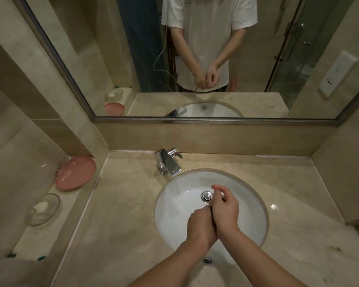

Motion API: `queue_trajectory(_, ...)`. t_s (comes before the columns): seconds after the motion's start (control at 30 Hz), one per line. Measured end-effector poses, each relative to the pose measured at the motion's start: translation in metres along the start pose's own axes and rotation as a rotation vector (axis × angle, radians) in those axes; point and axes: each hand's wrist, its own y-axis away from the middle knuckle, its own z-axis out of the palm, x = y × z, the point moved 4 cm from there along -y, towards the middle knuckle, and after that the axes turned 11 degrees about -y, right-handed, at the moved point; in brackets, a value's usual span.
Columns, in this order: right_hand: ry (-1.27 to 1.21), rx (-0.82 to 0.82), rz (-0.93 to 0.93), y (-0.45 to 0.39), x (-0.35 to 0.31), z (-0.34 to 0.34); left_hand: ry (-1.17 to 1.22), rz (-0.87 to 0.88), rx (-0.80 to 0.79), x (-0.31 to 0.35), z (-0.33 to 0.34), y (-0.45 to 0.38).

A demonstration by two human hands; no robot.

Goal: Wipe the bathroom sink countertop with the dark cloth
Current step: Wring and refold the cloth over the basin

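Left hand (201,226) and right hand (224,212) pressed together, fingers curled, above white sink (174,206). Chrome faucet (168,161) at eleven o'clock. Grip contents impossible to tell.

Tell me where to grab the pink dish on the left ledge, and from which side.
Take the pink dish by its lower right rim, coming from the sink side. It leans tilted in the wall corner, so its far edge is boxed in, while the rim facing the countertop is exposed. Probably pinch that rim, thumb inside.

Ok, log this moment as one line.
left hand and right hand together over basin | no cloth seen | countertop unwiped
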Motion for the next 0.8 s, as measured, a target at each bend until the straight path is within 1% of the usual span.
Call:
queue_trajectory(0.07,-0.092,0.119,0.113,-0.002,0.008,0.001,-0.079,0.048,0.035,-0.003,0.005,-0.003)
queue_trajectory(0.13,-0.151,0.167,0.135,-0.005,0.008,0.002,-0.094,0.102,0.095,-0.002,0.002,-0.007)
queue_trajectory(0.17,-0.155,0.150,0.114,-0.006,0.005,0.002,-0.089,0.116,0.115,-0.002,-0.002,-0.009)
queue_trajectory(0.2,-0.141,0.099,0.073,-0.007,-0.001,0.003,-0.041,0.112,0.103,-0.002,-0.007,-0.010)
queue_trajectory(0.23,-0.101,0.026,0.014,-0.010,-0.009,0.002,0.048,0.105,0.049,-0.003,-0.011,-0.012)
queue_trajectory(0.3,0.036,-0.127,-0.138,-0.018,-0.026,-0.003,0.325,0.080,-0.184,-0.007,-0.014,-0.009)
queue_trajectory(0.33,0.101,-0.209,-0.211,-0.021,-0.034,-0.006,0.507,0.021,-0.317,-0.011,-0.014,-0.006)
queue_trajectory(0.37,0.155,-0.287,-0.270,-0.023,-0.040,-0.008,0.736,-0.074,-0.428,-0.016,-0.015,-0.001)
queue_trajectory(0.4,0.199,-0.362,-0.313,-0.023,-0.045,-0.011,1.012,-0.207,-0.528,-0.020,-0.015,0.002)
queue_trajectory(0.43,0.242,-0.429,-0.358,-0.021,-0.048,-0.012,1.302,-0.300,-0.622,-0.020,-0.014,0.004)
queue_trajectory(0.47,0.278,-0.486,-0.414,-0.017,-0.051,-0.010,1.497,-0.354,-0.684,-0.015,-0.015,0.005)
queue_trajectory(0.5,0.304,-0.535,-0.491,-0.010,-0.052,-0.008,1.619,-0.390,-0.716,-0.009,-0.017,0.004)
queue_trajectory(0.53,0.321,-0.581,-0.586,-0.001,-0.053,-0.004,1.668,-0.400,-0.709,0.000,-0.021,0.005)
queue_trajectory(0.57,0.338,-0.621,-0.701,0.009,-0.054,0.000,1.767,-0.373,-0.746,0.014,-0.024,0.008)
queue_trajectory(0.6,0.359,-0.659,-0.820,0.017,-0.054,0.004,1.832,-0.432,-0.685,0.022,-0.023,0.010)
queue_trajectory(0.63,0.378,-0.689,-0.928,0.023,-0.053,0.005,2.039,-0.401,-0.734,0.032,-0.020,0.003)
queue_trajectory(0.67,0.382,-0.706,-1.010,0.025,-0.052,0.004,2.051,-0.434,-0.612,0.031,-0.020,-0.002)
queue_trajectory(0.7,0.373,-0.713,-1.065,0.026,-0.052,0.002,2.066,-0.472,-0.578,0.033,-0.017,-0.005)
queue_trajectory(0.73,0.349,-0.713,-1.088,0.028,-0.052,0.000,2.059,-0.509,-0.503,0.031,-0.021,-0.002)
queue_trajectory(0.77,0.305,-0.687,-1.067,0.032,-0.055,-0.002,2.027,-0.474,-0.458,0.029,-0.020,-0.002)
queue_trajectory(0.8,0.226,-0.612,-0.981,0.035,-0.059,-0.003,1.898,-0.442,-0.362,0.028,-0.021,-0.002)
